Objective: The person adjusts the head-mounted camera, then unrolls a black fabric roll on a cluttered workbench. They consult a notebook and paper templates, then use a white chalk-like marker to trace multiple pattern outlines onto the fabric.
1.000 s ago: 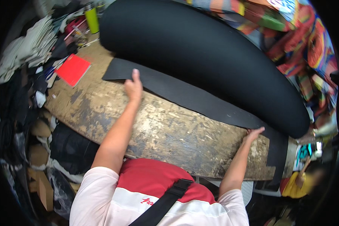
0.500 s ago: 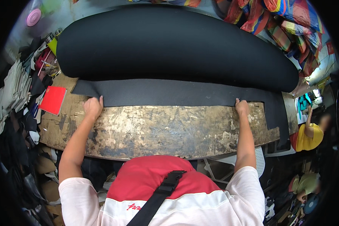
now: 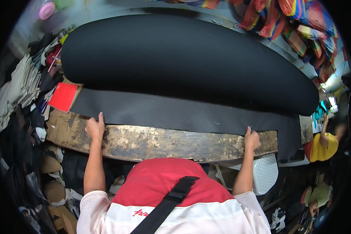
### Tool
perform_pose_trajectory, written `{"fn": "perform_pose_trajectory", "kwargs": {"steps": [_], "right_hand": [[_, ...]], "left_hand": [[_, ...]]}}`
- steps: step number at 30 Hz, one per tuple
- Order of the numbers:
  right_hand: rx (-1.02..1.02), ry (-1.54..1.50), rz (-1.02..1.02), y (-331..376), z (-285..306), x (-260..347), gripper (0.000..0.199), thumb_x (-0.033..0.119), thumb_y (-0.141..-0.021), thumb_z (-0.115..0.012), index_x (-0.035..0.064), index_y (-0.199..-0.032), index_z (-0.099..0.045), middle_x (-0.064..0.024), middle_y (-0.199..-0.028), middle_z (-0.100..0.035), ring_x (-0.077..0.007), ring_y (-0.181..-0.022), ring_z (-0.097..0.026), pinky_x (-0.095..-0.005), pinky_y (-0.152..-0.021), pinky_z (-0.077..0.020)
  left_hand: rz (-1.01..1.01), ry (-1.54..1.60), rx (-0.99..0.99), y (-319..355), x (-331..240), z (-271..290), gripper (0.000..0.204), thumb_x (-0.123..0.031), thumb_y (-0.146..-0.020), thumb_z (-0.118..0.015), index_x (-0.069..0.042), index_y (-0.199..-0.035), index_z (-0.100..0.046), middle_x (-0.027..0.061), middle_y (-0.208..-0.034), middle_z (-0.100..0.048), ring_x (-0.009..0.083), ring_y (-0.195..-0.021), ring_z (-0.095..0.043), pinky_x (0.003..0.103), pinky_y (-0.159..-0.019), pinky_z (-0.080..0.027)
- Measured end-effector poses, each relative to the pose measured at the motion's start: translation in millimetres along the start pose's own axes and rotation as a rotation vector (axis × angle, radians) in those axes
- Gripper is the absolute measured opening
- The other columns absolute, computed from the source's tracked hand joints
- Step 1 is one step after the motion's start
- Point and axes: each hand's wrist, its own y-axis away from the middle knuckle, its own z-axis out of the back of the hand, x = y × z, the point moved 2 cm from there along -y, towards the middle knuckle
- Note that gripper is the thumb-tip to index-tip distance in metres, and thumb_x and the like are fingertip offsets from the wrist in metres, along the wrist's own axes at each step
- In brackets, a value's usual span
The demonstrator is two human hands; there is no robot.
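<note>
A thick roll of black sheet material (image 3: 183, 58) lies across the far side of a worn wooden table (image 3: 163, 142). From under it a flat dark grey sheet (image 3: 163, 111) comes toward me, and a strip at its right hangs past the table's front edge. My left hand (image 3: 94, 127) grips the sheet's near edge at the left, thumb on top. At the right, my right hand (image 3: 252, 139) holds the same edge, thumb up and fingers curled underneath. The stretch of edge between my hands is slightly wavy.
A red notebook (image 3: 63, 96) lies at the table's left end, near folded pale cloth (image 3: 17, 89). A white perforated stool seat (image 3: 265, 173) is below the front right edge. Colourful striped bags (image 3: 312, 29) hang at the far right. A person in yellow (image 3: 324, 146) sits beyond the right end.
Both hands have drawn the sheet's edge nearer to me, so more of the sheet covers the table. The roll also sits closer, its right end lower in view.
</note>
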Motion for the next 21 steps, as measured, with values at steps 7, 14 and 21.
{"fn": "perform_pose_trajectory", "kwargs": {"steps": [7,14,21], "right_hand": [[0.0,-0.068,0.051,14,8,-51,0.055,0.051,-0.087,-0.052,-0.0013,-0.079,-0.067,-0.0253,-0.082,-0.064,-0.0452,-0.079,-0.061,-0.0525,-0.068,-0.0471],[-0.009,0.077,-0.011,52,51,-43,0.059,0.055,-0.085,-0.057,-0.0001,-0.104,-0.062,-0.0211,-0.113,-0.06,-0.0386,-0.1,-0.058,-0.0532,-0.079,-0.0452],[-0.515,-0.483,0.915,117,119,98,0.081,0.06,-0.08,-0.061,0.0023,-0.133,-0.043,-0.0228,-0.143,-0.029,-0.0433,-0.133,-0.026,-0.0553,-0.105,-0.0256]], "left_hand": [[0.063,0.037,-0.012,54,34,33,0.057,-0.047,-0.078,-0.065,0.003,-0.052,-0.056,0.0235,-0.057,-0.058,0.0416,-0.06,-0.059,0.048,-0.065,-0.044],[0.298,0.349,-0.09,86,58,48,0.076,-0.025,-0.063,-0.081,0.006,-0.123,-0.045,0.02,-0.097,-0.061,0.0321,-0.088,-0.061,0.039,-0.076,-0.047],[-0.011,0.084,-0.151,82,56,39,0.083,-0.037,-0.067,-0.078,-0.006,-0.136,-0.042,0.0217,-0.151,-0.015,0.0386,-0.141,-0.008,0.067,-0.103,-0.016]]}}
